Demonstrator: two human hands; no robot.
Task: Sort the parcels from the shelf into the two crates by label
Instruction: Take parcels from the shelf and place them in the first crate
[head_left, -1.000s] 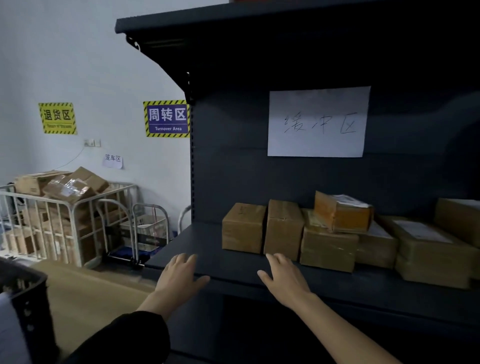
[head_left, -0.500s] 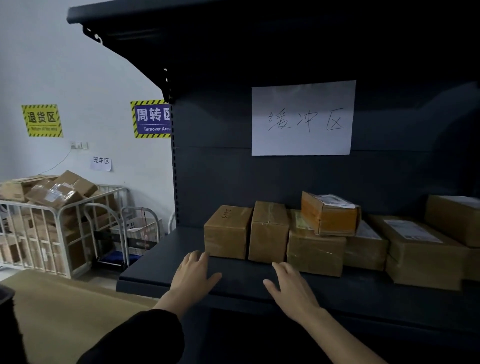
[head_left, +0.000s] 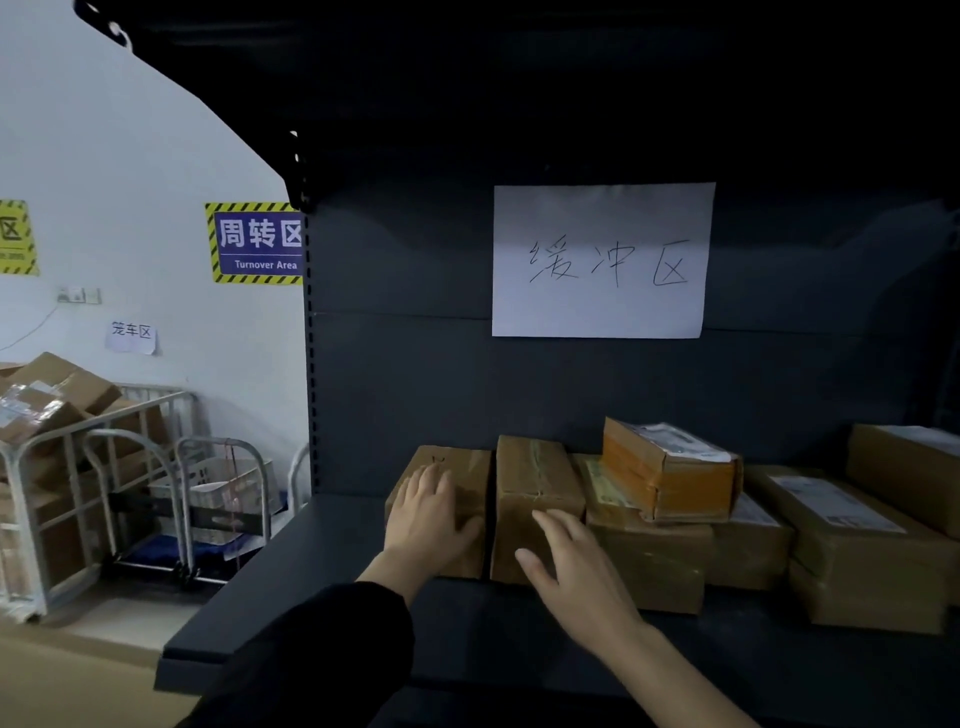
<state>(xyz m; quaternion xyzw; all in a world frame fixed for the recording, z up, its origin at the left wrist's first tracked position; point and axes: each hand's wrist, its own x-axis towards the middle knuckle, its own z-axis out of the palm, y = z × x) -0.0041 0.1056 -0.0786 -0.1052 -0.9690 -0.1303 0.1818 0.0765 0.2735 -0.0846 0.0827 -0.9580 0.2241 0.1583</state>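
Resting left hand (head_left: 428, 514), fingers flat and holding nothing, atop leftmost box (head_left: 470, 467) at left end of shelf (head_left: 311, 571), with right hand (head_left: 576, 577) likewise spread empty before second box (head_left: 535, 478), both boxes lying front-to-back.

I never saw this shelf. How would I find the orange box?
Find the white paper sign on the back of the dark shelf. Just below it a row of brown parcels lies on the shelf, and the orange parcel rests tilted on top of them, up and right of the right hand. It alone is bright orange; its neighbours are dull brown.
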